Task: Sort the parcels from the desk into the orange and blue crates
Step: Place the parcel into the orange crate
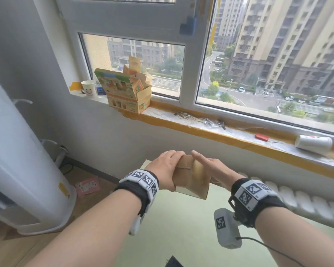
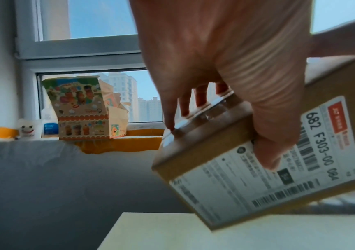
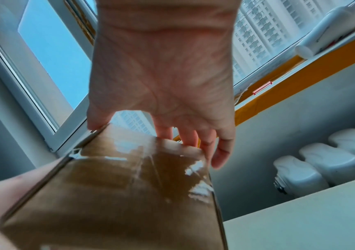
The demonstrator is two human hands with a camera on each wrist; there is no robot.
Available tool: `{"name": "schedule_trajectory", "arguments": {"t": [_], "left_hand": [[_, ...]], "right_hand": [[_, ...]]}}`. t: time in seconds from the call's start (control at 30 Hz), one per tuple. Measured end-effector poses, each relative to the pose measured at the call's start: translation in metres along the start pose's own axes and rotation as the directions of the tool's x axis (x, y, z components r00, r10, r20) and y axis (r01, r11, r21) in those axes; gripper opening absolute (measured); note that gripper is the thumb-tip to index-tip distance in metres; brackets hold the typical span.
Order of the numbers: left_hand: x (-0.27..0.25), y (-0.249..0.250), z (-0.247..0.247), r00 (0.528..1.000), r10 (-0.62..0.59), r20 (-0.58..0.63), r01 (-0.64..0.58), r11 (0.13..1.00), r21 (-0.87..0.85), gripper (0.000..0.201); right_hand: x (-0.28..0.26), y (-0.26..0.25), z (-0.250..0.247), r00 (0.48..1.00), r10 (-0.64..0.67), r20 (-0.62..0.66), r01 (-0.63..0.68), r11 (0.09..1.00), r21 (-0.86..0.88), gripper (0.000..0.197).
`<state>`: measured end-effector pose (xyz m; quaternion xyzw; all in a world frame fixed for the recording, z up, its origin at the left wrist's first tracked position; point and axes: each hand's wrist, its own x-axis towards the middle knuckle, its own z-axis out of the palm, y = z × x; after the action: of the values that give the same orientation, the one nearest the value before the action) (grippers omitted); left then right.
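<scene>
Parcel (image 1: 191,178): one brown cardboard box, held in the air above the pale green worktop (image 1: 181,228), label face turned downward. Left hand (image 1: 167,168) grips its left end, fingers (image 2: 266,152) curled round with the thumb on the label. Right hand (image 1: 210,168) rests on the taped top, its fingers extended and not clasping. The parcel's long axis runs between the hands. Neither crate is in view.
</scene>
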<state>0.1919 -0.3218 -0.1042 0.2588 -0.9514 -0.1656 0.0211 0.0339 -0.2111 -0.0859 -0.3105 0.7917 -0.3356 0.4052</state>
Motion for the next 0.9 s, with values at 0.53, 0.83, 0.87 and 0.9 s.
{"name": "schedule_trajectory", "arguments": {"t": [0.53,0.83,0.87,0.9], "left_hand": [[0.005,0.0,-0.04,0.947,-0.206,0.244,0.314,0.458,-0.831,0.058],[0.002,0.003,-0.04,0.925,-0.218,0.311,0.368,0.317,-0.874,0.046],[0.002,0.004,-0.04,0.924,-0.218,0.315,0.373,0.321,-0.871,0.048],[0.001,0.005,-0.039,0.923,-0.218,0.318,0.376,0.326,-0.868,0.049]], "right_hand": [[-0.023,-0.003,-0.01,0.992,-0.038,-0.121,0.082,0.917,0.391,0.088],[-0.036,-0.006,-0.006,0.995,-0.083,-0.063,0.101,0.913,0.395,0.057],[-0.038,-0.006,-0.005,0.994,-0.093,-0.061,0.109,0.913,0.393,0.056],[-0.039,-0.006,-0.005,0.993,-0.1,-0.056,0.114,0.915,0.387,0.055]]}}
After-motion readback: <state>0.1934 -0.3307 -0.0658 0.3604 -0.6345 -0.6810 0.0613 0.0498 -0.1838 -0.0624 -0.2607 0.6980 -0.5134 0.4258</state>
